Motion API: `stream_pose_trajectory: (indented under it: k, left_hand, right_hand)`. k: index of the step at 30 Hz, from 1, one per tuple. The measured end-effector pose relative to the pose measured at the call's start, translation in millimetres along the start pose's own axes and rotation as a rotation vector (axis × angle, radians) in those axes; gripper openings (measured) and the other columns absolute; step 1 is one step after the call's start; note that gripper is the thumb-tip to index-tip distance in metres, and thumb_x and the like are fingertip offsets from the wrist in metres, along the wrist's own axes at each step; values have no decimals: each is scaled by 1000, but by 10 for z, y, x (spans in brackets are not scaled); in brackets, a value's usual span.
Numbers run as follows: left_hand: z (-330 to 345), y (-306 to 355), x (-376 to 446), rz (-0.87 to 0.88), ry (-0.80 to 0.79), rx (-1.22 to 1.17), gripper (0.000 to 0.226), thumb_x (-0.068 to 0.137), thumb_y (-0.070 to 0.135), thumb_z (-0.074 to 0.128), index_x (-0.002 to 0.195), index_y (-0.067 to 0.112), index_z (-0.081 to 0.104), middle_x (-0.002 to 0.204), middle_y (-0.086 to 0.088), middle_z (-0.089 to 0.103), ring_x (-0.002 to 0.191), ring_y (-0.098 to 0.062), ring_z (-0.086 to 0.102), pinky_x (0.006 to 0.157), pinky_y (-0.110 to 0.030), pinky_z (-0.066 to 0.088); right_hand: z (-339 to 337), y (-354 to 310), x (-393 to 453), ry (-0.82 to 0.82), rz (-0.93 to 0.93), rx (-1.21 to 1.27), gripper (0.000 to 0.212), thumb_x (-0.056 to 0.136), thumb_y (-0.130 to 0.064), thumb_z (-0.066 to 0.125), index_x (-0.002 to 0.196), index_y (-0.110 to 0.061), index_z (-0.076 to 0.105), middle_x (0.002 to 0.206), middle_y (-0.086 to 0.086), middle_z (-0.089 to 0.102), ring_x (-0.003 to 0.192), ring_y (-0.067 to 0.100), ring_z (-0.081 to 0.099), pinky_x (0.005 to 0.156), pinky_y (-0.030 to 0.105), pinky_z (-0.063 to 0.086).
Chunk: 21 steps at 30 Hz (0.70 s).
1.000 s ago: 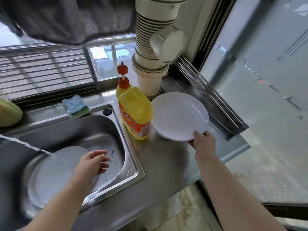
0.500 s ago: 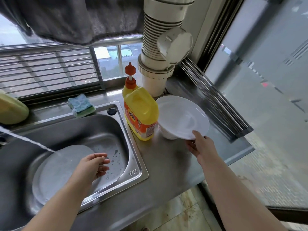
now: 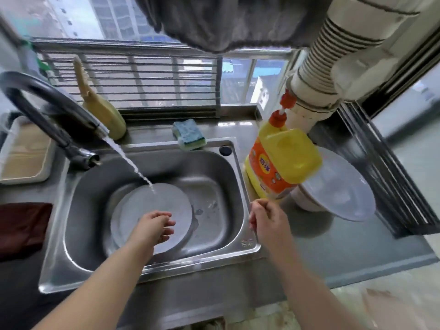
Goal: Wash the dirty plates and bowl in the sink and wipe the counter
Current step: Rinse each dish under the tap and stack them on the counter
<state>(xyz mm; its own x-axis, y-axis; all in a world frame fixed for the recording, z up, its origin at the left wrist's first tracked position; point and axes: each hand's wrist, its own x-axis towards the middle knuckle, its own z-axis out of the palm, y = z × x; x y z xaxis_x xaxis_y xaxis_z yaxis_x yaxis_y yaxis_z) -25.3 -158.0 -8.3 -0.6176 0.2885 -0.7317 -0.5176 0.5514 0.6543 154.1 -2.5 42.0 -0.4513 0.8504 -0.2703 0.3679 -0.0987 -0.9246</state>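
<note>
Table: grey steel table [image 3: 352, 248] carries the sink, soap and clean dishes.
Sink: rectangular stainless steel sink [image 3: 240, 177] is set into the table.
Faucet: curved dark metal faucet [image 3: 42, 103] pours a thin stream of water onto the plate in the sink.
Sink plate: round grey-white plate [image 3: 166, 203] lies flat in the sink bottom.
Clean plate: round white plate [image 3: 342, 186] rests on a white bowl [image 3: 302, 201] at the table's right, behind the soap.
Soap: yellow dish-soap bottle with orange label and red pump [image 3: 283, 160] stands just beside the sink's right rim.
Left hand: left hand [image 3: 154, 225] hovers over the sink plate, grip released, fingers loosely curled, holding nothing.
Right hand: right hand [image 3: 266, 217] sits at the sink's right rim near the soap's base, fingers curled, apparently clenched on nothing, though blur hides the fingertips.
Sponge: blue-and-green sponge [image 3: 189, 134] lies on the sink's back rim.
</note>
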Motion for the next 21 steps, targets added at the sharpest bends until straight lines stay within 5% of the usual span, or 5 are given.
stream_pose_trajectory:
  k: [4,7,10,14,21]
  left_hand:
    - [-491,-108,165,-4,96,24,15,97,6,43,102,7,57,90,-12,63,72,-22,58,61,-27,46]
    - [-785,-174,307,-33,153,5,11,92,0,45,91,6,54,81,-14,56,61,-23,51,57,-28,41]
    - [-1004,-380,641,-73,153,48,32,76,9,53,100,-12,52,97,-36,59,82,-47,60,68,-46,52]
    - [-1118,-797,1130,-133,133,175,67,54,24,44,107,-16,52,113,-37,57,106,-48,57,87,-54,48]
    - [-1050,-698,1170,-177,145,157,54,74,20,54,125,2,52,122,-25,58,112,-40,57,94,-45,47]
  right_hand:
    - [855,52,209,-393,169,-224,7,94,-19,54,95,-16,60,77,1,65,62,13,60,66,30,54]
    - [1396,276,356,-510,271,-473,31,92,-21,56,121,-10,53,94,3,63,76,14,64,79,32,54]
    - [1710,528,498,-537,337,-750,48,92,-25,55,135,-6,43,123,12,59,109,27,59,92,33,46]
    - [1934,832,662,-502,416,-858,53,94,-22,52,139,1,36,134,17,53,120,33,52,93,31,41]
    - [2076,1218,894,-436,477,-824,36,94,-22,50,119,3,57,117,20,63,108,36,59,77,31,43]
